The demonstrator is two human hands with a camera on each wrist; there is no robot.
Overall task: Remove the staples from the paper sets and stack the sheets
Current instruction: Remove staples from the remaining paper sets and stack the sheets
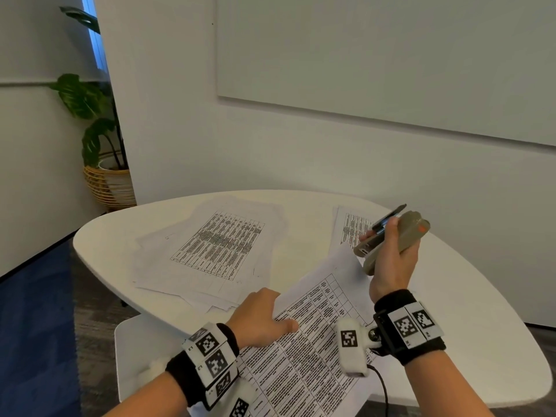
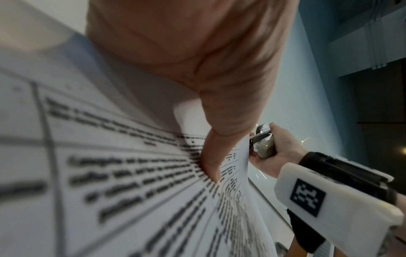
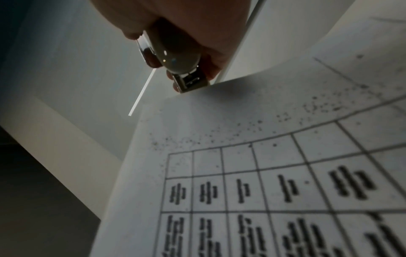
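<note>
My left hand (image 1: 264, 316) pinches a printed paper set (image 1: 316, 350) near its left edge, thumb (image 2: 211, 156) on top and fingers hidden beneath. The set slopes up toward the right, its far corner lifted off the white table (image 1: 457, 311). My right hand (image 1: 391, 263) grips a grey stapler-like tool (image 1: 397, 236) with an orange mark, held in the air just above that lifted corner. The right wrist view shows the tool's metal nose (image 3: 191, 81) right at the paper's corner (image 3: 219, 104). A loose stack of printed sheets (image 1: 216, 245) lies on the table's left half.
Another printed paper (image 1: 350, 227) lies at the back right, partly behind the tool. A potted plant in a wicker basket (image 1: 109, 185) stands on the floor at the far left. The wall runs close behind the table. A white seat (image 1: 135, 350) sits below the near edge.
</note>
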